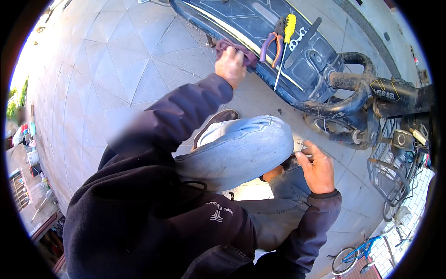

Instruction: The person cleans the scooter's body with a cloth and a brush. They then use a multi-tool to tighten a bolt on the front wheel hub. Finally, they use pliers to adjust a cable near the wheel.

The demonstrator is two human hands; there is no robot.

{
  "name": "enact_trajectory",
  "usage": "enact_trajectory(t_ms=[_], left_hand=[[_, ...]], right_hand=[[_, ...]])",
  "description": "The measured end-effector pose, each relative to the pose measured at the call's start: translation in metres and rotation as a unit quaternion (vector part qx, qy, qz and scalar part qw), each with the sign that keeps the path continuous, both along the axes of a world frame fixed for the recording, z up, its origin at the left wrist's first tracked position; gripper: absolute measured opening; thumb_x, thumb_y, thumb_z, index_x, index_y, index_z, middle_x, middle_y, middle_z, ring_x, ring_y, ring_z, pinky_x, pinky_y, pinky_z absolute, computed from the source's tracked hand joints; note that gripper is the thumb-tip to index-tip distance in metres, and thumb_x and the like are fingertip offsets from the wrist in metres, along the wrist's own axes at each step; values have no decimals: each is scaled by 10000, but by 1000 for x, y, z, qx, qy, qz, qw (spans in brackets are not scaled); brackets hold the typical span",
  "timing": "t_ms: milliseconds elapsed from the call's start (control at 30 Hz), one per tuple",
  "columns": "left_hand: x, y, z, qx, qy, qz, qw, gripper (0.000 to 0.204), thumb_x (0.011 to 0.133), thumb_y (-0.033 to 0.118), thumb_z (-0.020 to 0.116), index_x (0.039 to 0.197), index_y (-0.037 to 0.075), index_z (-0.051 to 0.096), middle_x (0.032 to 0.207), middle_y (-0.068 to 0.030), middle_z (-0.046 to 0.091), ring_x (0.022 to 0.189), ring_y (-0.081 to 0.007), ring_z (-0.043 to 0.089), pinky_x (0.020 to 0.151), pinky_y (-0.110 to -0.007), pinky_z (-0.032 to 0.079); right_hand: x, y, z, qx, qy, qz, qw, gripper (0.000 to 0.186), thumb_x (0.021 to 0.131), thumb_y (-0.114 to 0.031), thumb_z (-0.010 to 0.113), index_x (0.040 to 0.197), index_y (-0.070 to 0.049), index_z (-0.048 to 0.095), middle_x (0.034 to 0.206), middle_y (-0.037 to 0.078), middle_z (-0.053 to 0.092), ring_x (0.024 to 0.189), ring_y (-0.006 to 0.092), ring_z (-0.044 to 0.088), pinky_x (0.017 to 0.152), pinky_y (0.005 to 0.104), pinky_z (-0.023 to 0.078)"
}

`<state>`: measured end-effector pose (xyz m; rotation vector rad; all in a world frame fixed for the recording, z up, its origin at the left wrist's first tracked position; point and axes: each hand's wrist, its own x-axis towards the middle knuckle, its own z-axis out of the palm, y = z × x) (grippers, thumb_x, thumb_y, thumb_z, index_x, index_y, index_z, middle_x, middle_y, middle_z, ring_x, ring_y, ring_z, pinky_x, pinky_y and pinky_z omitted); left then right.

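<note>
My left hand (231, 67) is closed on a dark maroon cloth (248, 55), pressing it to the outer edge of the black scooter footboard (223, 21). Beside my bent knee in light blue jeans, my right hand (318, 171) hovers with its fingers loosely curled and apart, holding nothing that I can see. On the footboard lie pliers (279, 39) with purple and orange handles and a screwdriver (290, 29) with a yellow handle. Next to them are a flat metal spanner with several openings (298, 39) and a long dark flat bar (304, 43).
The scooter's thick black tube frame (357, 81) rises at the right, with a wire basket (392, 181) below it. A blue bicycle (360, 253) stands at the lower right. Grey paving tiles (107, 60) spread to the left, toward a cluttered bench (30, 186).
</note>
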<state>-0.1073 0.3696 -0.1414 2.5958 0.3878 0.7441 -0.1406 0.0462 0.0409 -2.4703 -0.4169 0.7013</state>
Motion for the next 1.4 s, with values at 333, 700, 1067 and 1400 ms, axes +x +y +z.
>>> enact_trajectory(t_ms=[333,700,1067,1400], left_hand=[[-5,-91,-18,16,7,-274,962,383,716,72,606,1096,26,603,962,-130,515,878,-315,581,685,-413,522],[-11,18,4,41,59,-157,985,420,726,131,671,1138,117,596,1051,-122,545,976,-327,596,794,-428,519],[-3,-4,-9,2,-4,-29,1000,482,694,117,714,1136,6,557,1032,-164,528,901,-372,602,726,-434,533],[-9,-91,-17,16,60,-293,954,509,693,133,694,1168,16,556,965,-125,521,888,-311,600,722,-402,524]], right_hand=[[1,-7,-4,-26,-48,49,997,375,848,-220,675,1138,11,621,892,206,693,820,329,680,744,394,514],[0,-10,-1,-22,-44,12,999,389,830,-230,695,1139,-4,627,901,198,695,825,341,677,743,398,515],[-6,-4,0,-33,-28,22,999,401,825,-231,698,1148,-3,628,911,208,691,837,341,680,751,399,524],[2,3,-6,-27,-34,36,998,402,836,-242,678,1151,1,624,905,217,688,852,362,671,749,421,515]])
